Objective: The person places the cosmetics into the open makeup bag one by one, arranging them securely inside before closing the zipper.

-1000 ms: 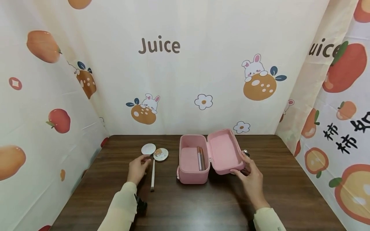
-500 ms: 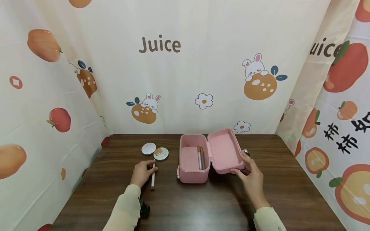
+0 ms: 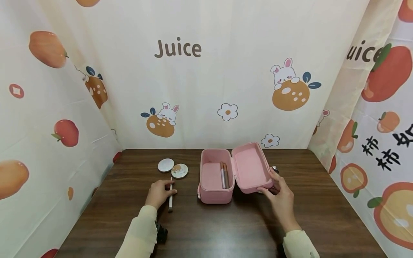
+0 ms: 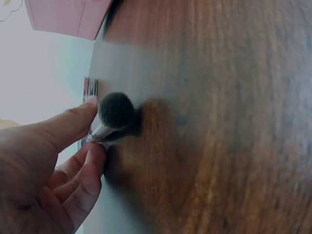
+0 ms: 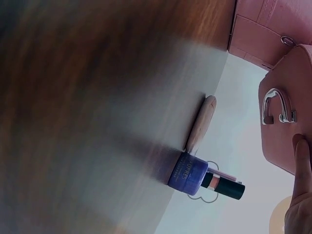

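A pink case [image 3: 214,186] stands open on the dark wooden table [image 3: 226,229], with two slim tubes [image 3: 224,175] lying inside. My right hand [image 3: 269,184] grips the front edge of its raised lid [image 3: 250,166]; in the right wrist view a fingertip [image 5: 302,161] rests on the lid [image 5: 287,97] near a metal ring [image 5: 278,107]. My left hand [image 3: 168,188] pinches a makeup brush [image 3: 170,200] lying left of the case. The left wrist view has thumb and fingers [image 4: 92,146] closed on the ferrule just behind the dark bristle head [image 4: 116,110].
Two round compacts, one white [image 3: 166,165] and one patterned [image 3: 179,171], lie beyond the brush. Behind the lid sit a blue jar [image 5: 189,174], a dark lipstick [image 5: 226,185] and a tan disc [image 5: 201,123]. Printed fabric walls [image 3: 206,89] enclose the table on three sides.
My left hand has moved from beside the white compact back to the brush and has taken hold of it. The right hand and lid have stayed put.
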### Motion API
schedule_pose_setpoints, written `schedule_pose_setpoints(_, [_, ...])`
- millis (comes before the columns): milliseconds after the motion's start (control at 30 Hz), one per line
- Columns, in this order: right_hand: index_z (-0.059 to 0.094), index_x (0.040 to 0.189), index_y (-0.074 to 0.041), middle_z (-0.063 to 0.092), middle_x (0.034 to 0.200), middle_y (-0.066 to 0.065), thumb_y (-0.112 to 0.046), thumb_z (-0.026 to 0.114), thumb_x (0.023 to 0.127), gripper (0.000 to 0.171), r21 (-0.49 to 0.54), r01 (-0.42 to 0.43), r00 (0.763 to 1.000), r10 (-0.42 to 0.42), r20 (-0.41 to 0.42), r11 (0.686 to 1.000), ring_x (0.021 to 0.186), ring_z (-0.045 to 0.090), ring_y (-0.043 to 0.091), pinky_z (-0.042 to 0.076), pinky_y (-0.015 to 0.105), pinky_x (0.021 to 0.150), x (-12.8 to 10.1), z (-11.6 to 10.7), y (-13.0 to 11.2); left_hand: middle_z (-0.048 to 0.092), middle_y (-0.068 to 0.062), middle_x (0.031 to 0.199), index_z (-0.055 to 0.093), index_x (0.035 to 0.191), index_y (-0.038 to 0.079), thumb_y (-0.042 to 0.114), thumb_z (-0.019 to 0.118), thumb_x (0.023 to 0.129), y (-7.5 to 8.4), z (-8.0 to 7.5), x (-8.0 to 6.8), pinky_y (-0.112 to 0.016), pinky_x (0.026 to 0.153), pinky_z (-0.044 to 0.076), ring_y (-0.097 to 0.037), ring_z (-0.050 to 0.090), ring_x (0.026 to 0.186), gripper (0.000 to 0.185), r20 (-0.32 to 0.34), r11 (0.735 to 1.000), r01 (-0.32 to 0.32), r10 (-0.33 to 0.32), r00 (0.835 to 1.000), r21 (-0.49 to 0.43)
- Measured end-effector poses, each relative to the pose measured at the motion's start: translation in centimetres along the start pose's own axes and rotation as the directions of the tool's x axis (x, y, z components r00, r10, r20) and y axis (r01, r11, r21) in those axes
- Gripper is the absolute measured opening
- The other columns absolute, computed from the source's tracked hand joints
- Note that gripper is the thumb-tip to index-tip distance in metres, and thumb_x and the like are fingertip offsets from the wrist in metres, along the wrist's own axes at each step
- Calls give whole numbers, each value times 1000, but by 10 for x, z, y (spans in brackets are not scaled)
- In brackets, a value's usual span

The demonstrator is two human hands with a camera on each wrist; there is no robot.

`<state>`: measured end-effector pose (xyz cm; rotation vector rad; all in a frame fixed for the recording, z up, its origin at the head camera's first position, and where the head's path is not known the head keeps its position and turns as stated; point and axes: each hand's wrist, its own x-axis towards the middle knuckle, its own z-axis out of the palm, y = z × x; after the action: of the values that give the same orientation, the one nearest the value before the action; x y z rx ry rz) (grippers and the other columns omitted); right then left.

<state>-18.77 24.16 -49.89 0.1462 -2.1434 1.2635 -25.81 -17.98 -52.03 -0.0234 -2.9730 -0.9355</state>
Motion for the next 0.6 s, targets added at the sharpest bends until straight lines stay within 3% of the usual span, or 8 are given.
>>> schedule_pose_setpoints(267, [60,131,-7,55,143,8,7,84,66,71,13,-17,999,18,-27,1000,105,57,-12,47,4,80,0,2,-2,69,-4,93,74,117,11,18,82,80,-2,-1,-3,-40,74,53,-19,62,84,39,-20,1000,-19,19,1000,1])
schedule_pose_setpoints(467, [60,128,1,56,140,15,12,83,65,68,0,-26,999,26,-37,1000,104,59,-9,48,5,79,0,1,-23,67,-7,95,71,122,9,11,79,83,5,-6,-6,-27,52,52,-14,57,62,41,7,983,26,-25,1000,-181])
schedule_pose_setpoints(600, [59,127,4,56,139,18,13,83,65,66,-6,-30,999,30,-40,1000,104,61,-5,49,7,79,1,-1,-34,67,-7,94,71,123,10,10,78,82,21,-13,0,-23,47,50,-10,58,54,41,-33,967,5,-13,999,-253])
